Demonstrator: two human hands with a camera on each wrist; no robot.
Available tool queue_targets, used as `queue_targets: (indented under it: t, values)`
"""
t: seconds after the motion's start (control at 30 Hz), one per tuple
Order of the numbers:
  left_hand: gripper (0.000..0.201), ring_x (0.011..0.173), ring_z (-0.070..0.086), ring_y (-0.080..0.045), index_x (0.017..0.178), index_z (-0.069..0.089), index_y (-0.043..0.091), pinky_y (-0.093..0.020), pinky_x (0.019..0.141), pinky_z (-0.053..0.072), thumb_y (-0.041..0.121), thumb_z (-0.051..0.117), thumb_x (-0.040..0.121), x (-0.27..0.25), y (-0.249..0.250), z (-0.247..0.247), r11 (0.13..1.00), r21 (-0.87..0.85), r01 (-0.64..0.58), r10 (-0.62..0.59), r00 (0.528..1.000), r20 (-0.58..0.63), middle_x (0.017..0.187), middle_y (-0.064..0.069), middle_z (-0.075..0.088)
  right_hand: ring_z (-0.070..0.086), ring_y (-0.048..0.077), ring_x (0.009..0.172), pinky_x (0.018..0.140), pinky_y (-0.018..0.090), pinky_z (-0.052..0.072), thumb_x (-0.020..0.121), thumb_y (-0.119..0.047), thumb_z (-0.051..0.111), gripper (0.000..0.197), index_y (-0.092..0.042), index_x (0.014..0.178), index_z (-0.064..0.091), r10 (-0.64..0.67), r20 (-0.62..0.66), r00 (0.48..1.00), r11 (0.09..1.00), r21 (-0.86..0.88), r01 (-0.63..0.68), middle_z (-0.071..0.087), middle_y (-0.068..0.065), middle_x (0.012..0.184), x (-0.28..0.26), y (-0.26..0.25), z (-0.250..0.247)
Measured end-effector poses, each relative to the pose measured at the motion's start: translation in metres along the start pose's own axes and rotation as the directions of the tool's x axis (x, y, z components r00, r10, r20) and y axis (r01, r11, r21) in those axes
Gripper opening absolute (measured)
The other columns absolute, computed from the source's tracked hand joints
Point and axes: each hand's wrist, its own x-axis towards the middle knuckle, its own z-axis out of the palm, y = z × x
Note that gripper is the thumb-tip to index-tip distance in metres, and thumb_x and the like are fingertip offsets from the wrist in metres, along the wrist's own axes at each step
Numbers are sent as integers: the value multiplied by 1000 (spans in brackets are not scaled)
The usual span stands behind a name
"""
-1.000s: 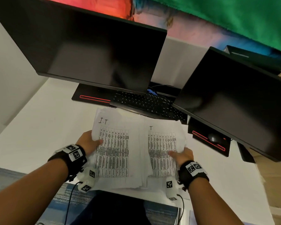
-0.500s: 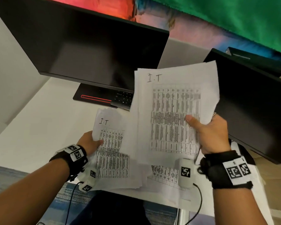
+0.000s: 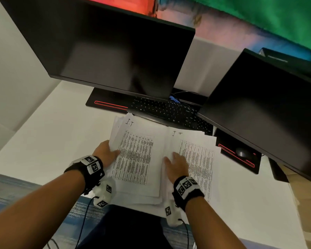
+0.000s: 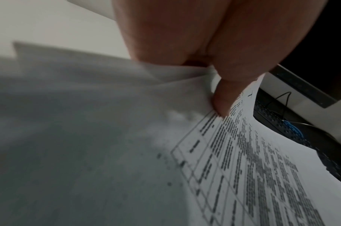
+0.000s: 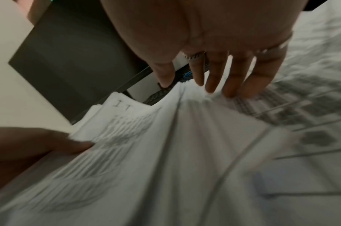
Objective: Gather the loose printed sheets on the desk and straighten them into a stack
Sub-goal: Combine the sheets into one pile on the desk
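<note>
The right hand (image 3: 178,163), which half a second ago held a printed sheet up in front of the monitors, is back down on the desk, and that sheet now tops the left pile.

Head view: white printed sheets with dense black tables (image 3: 196,159) lie in two overlapping heaps on the white desk (image 3: 43,141), just in front of the black keyboard (image 3: 169,110) and under two dark monitors (image 3: 115,51). The left hand (image 3: 104,154) grips the left pile's outer edge, thumb on top. The right hand lies flat on the seam between the heaps, fingers straight and slightly apart. A black mouse (image 3: 241,152) sits on a red-trimmed pad to the right, clear of the paper.

Left wrist view: the thumb (image 4: 221,100) presses onto the top page and the edges fan out beneath it; the other fingers are hidden under the sheets, so it looks like a pinch on the pile's edge.

Right wrist view: blurred, but the fingers (image 5: 214,79) are spread, tips touching the top sheet, gripping nothing.

To do this step well, I'd say: peel the next top sheet from the right heap with a thumb-and-finger pinch at its near corner, one page only, and lay it square on the left pile while the left hand anchors that edge. The fanned edges need tapping flush afterwards.
</note>
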Motion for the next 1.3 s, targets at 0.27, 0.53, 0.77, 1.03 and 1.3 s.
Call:
queue_targets:
  t: [0.27,0.53,0.77,1.03,1.3]
  values:
    - [38,99,61,-28,127,59,6,-33,81,44,24,64,93,9,-9,0,999,29,-34,34,999,13,116,-12,67,42,38,132,105,49,38,82,-52,70,85,-3,144,37,363,-291,885,918,-54,-394,43,19,146,12,97,-70]
    - [37,95,59,-26,124,59,6,-35,82,45,24,65,92,11,-12,0,999,42,-35,35,999,7,112,-13,67,56,40,115,100,48,48,76,-22,84,56,-1,120,58,298,-411,862,952,188,-240,57,19,124,12,83,-75]
    - [32,95,59,-28,121,60,5,-35,81,45,21,65,92,8,-11,-2,998,25,-50,50,999,5,107,-12,66,65,38,98,77,35,50,90,-18,70,28,2,109,63,365,-329,871,921,264,-287,68,22,108,10,74,-92]
    - [24,90,60,-28,113,60,7,-34,77,44,20,64,93,5,-9,-2,998,33,-50,50,999,-2,101,-10,65,62,44,106,88,44,53,94,-13,60,29,4,117,63,275,-427,861,961,95,-260,66,26,115,2,79,-89]
    - [22,88,61,-29,111,60,7,-34,75,45,21,63,94,2,-7,-5,998,33,-55,55,998,16,96,-10,64,57,39,120,98,45,51,78,-39,81,76,2,133,47,419,-249,873,908,128,-399,57,21,133,8,73,-76]
